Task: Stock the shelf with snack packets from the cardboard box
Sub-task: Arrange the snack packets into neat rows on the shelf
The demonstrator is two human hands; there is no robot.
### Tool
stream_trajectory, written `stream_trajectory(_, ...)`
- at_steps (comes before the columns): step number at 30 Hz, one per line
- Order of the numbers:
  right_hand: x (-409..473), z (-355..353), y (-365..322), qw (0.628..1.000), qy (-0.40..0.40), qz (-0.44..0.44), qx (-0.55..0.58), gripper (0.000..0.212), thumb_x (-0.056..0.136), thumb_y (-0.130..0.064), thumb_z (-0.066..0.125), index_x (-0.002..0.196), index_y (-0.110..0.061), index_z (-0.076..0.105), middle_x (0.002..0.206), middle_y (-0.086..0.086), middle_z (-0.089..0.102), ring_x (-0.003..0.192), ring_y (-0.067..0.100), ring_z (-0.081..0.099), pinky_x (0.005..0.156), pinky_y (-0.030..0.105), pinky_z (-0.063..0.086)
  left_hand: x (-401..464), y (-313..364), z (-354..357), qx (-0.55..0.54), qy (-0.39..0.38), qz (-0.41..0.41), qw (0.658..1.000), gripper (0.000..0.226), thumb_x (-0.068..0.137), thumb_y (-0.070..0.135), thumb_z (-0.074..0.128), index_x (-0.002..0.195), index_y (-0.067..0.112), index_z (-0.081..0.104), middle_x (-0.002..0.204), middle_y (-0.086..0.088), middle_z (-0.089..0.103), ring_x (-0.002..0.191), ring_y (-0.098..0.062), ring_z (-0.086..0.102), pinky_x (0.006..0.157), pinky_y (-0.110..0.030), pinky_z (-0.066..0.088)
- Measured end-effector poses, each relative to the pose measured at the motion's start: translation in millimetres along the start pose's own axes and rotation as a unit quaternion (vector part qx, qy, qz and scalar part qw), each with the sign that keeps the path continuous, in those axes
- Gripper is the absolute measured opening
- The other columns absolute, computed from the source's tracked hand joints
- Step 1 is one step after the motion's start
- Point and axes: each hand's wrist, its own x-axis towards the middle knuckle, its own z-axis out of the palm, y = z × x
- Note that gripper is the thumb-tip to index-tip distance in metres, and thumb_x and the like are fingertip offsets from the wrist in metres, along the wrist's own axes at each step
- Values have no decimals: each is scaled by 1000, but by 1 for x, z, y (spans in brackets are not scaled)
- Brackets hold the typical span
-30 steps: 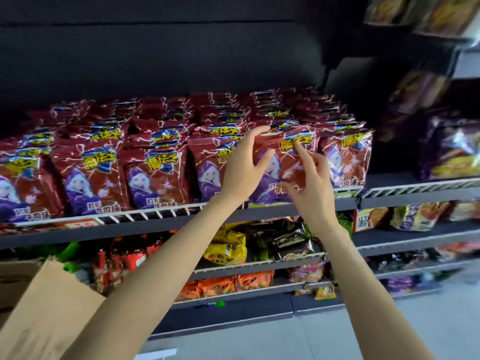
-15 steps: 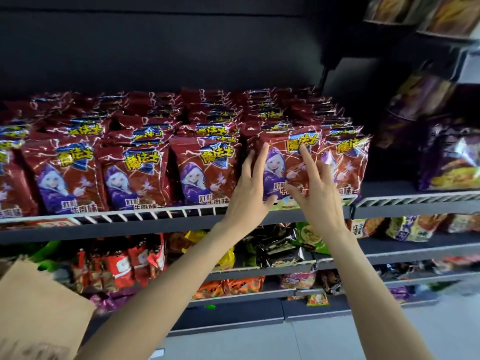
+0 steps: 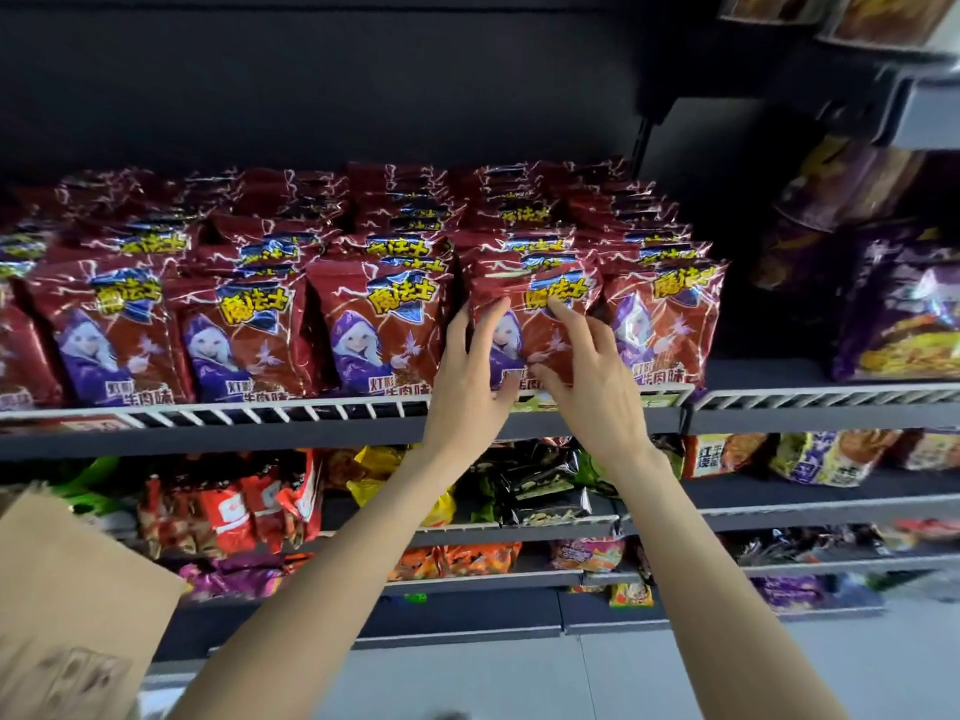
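Note:
Several rows of dark red snack packets with a purple wizard figure fill the top shelf (image 3: pixel 322 413), standing upright behind its white wire rail. Both my hands rest on one front-row red packet (image 3: pixel 540 330), second from the right end. My left hand (image 3: pixel 470 387) lies against its left edge with fingers spread upward. My right hand (image 3: pixel 587 376) presses its face, fingertips at the yellow lettering. A flap of the cardboard box (image 3: pixel 67 605) shows at the bottom left; its inside is out of sight.
Lower shelves hold mixed red, yellow, green and black packets (image 3: pixel 535 485). To the right, a neighbouring shelf carries purple packets (image 3: pixel 904 314). A higher shelf with more goods (image 3: pixel 852 18) juts out at the top right. Grey floor lies below.
The view has shifted, so the shelf sits further right and lower in frame. Both hands slid down and stayed on the same front packet, the left dropping from its top edge to its side.

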Motion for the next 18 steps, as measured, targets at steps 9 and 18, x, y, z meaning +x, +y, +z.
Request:
stream_trajectory(9, 11, 2, -9, 997, 11, 21, 77, 49, 93, -18, 59, 135, -20, 36, 129, 11, 49, 73, 23, 55, 64, 36, 46, 14, 3, 4, 35, -41, -57, 997, 101, 86, -1, 62, 143, 43, -9, 149, -21, 26, 52, -4, 44, 43, -13, 32)
stream_trajectory(18, 11, 8, -12, 998, 11, -5, 58, 56, 91, -12, 59, 140, -24, 33, 126, 9, 52, 87, 21, 61, 63, 29, 41, 11, 4, -11, 69, -106, -57, 990, 98, 92, 10, 57, 142, 39, -22, 148, -24, 28, 50, -7, 49, 42, -14, 31)
